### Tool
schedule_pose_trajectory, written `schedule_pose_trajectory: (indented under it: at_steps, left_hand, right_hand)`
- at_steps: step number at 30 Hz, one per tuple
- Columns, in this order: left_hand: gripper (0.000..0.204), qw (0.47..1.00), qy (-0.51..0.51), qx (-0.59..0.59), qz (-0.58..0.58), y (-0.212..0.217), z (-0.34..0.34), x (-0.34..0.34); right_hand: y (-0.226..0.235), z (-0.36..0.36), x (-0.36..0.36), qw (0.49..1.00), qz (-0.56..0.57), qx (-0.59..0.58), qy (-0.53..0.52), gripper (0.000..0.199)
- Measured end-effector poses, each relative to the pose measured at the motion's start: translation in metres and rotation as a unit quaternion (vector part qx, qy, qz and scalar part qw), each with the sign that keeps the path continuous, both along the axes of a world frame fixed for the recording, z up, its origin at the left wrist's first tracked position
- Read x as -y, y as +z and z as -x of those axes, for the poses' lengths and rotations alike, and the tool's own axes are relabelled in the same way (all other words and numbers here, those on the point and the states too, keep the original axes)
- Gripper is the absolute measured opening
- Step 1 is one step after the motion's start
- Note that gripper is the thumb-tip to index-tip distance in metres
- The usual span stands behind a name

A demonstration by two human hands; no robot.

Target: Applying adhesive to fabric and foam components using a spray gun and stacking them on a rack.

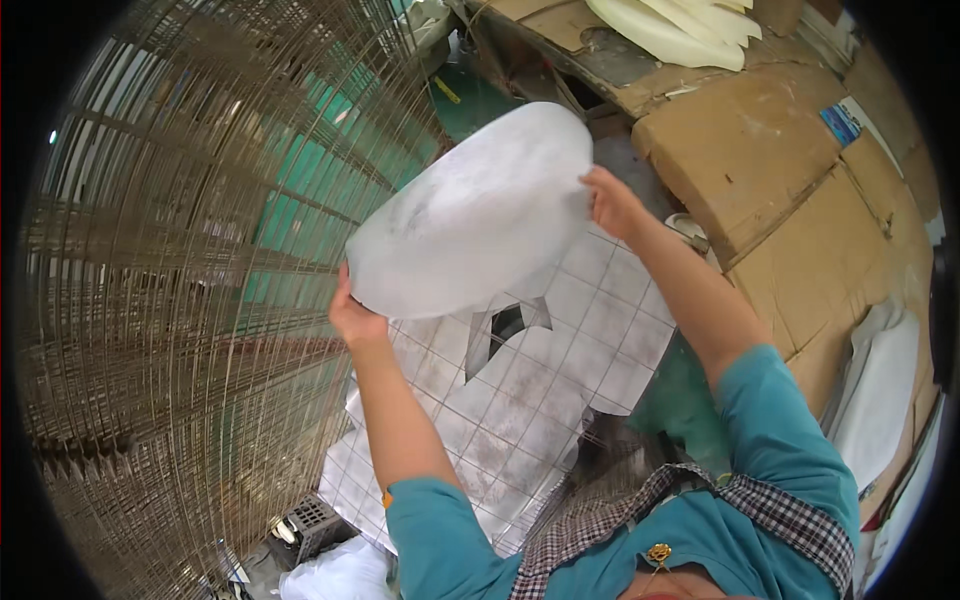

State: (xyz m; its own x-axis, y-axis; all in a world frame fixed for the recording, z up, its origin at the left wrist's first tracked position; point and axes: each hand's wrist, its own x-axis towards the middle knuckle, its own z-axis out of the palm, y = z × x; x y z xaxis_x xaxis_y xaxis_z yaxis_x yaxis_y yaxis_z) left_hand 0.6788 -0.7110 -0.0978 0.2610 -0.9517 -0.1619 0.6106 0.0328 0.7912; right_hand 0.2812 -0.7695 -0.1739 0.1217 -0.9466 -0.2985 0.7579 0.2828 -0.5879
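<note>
Between my two hands a thin, whitish sheet piece with rounded ends is stretched out and tilted. At its lower left end, my left hand is closed on the edge, with the fingers partly hidden behind it. The upper right edge is pinched in my right hand. Below the sheet lies a wire grid rack with similar whitish pieces showing in its squares. A dark gap shows between those pieces.
Many wire mesh racks rise close together along my left. Brown cardboard covers a surface at the right, with cream pieces at its far end and whitish pieces nearer me. A dark crate and white bag sit lower left.
</note>
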Motion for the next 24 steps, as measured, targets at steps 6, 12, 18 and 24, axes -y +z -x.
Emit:
schedule_pose_trajectory:
  at_steps: [6, 12, 18, 24]
  left_hand:
    - [0.057, 0.945, 0.155, 0.13, -0.258, -0.081, -0.014, -0.064]
    - [0.042, 0.959, -0.088, 0.121, -0.243, -0.098, 0.161, -0.097]
    - [0.03, 0.857, -0.481, 0.097, -0.16, -0.121, 0.388, -0.184]
    - [0.025, 0.729, -0.664, 0.125, -0.106, -0.121, 0.5, -0.304]
  right_hand:
    - [-0.027, 0.052, -0.099, 0.963, 0.034, -0.266, 0.001, 0.047]
    - [0.017, 0.201, -0.296, 0.723, -0.02, -0.686, -0.079, 0.023]
    - [0.022, 0.277, -0.459, 0.373, -0.207, -0.904, -0.033, 0.021]
    - [0.012, 0.26, -0.466, 0.404, -0.129, -0.9, -0.101, 0.015]
